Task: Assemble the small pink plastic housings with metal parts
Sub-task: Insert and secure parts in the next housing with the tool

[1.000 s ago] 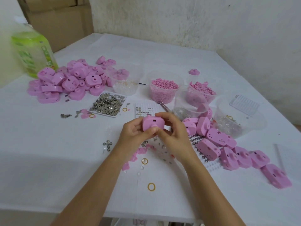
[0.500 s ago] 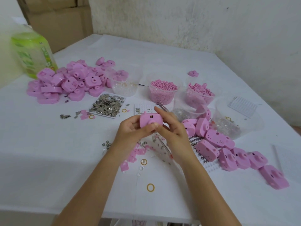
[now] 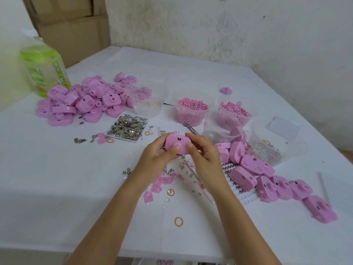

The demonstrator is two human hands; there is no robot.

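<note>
Your table [image 3: 57,188] wore white cover. At your far left stood green bottle [image 3: 44,71], heap of pink housings [image 3: 89,104] just beside it. Tray of metal parts [image 3: 127,128] lay just in front of heap. Tub of pink pellets [image 3: 192,111] stood mid-table. Row of housings [image 3: 265,187] ran along your right. Yellow ring [image 3: 178,221] lay near front edge, alone.

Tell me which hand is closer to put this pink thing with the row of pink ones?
Probably the right hand. Both hands hold the pink housing, but the row of housings lies on its side; the left hand would cross over.
</note>
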